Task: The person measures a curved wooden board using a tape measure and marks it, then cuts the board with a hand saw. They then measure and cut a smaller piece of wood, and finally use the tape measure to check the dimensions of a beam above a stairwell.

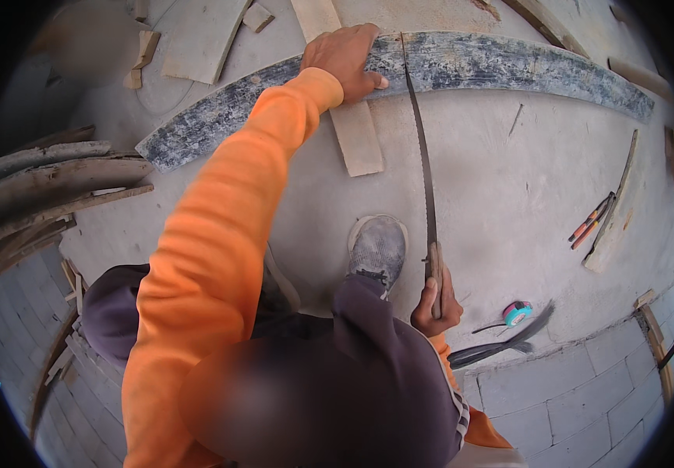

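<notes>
My left hand (343, 61) grips the long, weathered blue-grey board (493, 64), which lies across a pale plank (359, 144). Its thumb is near the board's lower edge. My right hand (442, 300) is closed on the wooden handle of a hand saw (427, 187), whose long dark blade runs up to the board just right of my left hand, with its narrow end at the cut line. My shoe (378, 249) is on the concrete floor between my arms, below the pale plank.
Loose boards (64, 175) are piled at the left, with more offcuts (204, 43) beyond the board. Orange-handled pliers (590, 218) lie beside a wood strip (611, 203) at the right. A turquoise tape measure (517, 312) and dark wires (500, 347) lie near block edging (571, 382).
</notes>
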`<state>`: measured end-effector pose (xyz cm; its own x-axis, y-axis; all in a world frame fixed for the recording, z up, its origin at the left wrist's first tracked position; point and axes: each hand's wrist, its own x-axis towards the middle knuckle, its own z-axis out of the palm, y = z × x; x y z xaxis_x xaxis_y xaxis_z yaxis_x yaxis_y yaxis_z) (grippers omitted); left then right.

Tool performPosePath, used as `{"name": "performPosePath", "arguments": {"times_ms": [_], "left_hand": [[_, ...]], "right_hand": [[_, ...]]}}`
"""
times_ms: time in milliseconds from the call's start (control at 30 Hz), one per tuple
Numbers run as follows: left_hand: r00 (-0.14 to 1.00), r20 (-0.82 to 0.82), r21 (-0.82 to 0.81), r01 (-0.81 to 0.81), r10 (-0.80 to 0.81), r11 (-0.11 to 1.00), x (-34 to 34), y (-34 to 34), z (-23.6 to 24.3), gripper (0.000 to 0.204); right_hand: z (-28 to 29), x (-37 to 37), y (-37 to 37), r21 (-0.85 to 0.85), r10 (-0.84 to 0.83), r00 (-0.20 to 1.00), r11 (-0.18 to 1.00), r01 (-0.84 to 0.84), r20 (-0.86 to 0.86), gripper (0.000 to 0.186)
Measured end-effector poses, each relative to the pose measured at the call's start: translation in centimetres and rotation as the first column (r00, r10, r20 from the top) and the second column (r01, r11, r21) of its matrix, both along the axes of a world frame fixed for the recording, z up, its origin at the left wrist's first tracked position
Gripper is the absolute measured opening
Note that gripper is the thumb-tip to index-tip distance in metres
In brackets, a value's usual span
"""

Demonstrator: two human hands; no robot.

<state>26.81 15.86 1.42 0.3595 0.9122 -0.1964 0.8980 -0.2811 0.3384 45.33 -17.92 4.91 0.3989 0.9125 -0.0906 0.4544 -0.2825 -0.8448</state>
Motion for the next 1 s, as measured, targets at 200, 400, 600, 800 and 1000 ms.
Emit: {"name": "performPosePath", "arguments": {"times_ms": [200,400,600,800,1000], "left_hand": [[1.0,0.017,-0.04,0.006,-0.005,0.999,1.2,-0.5,-0.1,0.065],[1.0,-0.004,-0.044,0.017,-0.017,0.999,0.0,-0.1,-0.3,0.066],[0.999,0.032,-0.037,0.02,-0.019,0.999,0.7,0.1,-0.8,0.068],[1.0,0.006,-0.074,-0.014,0.014,0.997,-0.3,0.3,-1.2,0.068],[1.0,0.015,-0.096,0.015,-0.013,0.995,-0.8,0.5,-0.5,0.069]], "right_hand": [[-3.5,-2.0,16.7,0.145,0.012,0.999,0.989,-0.004,-0.05,0.029],[-0.9,1.3,-1.6,-0.004,0.009,0.999,1.0,-0.009,-0.034,0.034],[-6.0,-0.7,12.5,0.191,0.014,1.0,0.981,-0.018,0.023,0.03],[-5.2,-0.9,6.9,0.169,0.005,0.998,0.986,-0.016,0.064,0.031],[-2.9,0.0,2.8,0.112,0.022,1.0,0.994,-0.02,-0.017,0.034]]}}
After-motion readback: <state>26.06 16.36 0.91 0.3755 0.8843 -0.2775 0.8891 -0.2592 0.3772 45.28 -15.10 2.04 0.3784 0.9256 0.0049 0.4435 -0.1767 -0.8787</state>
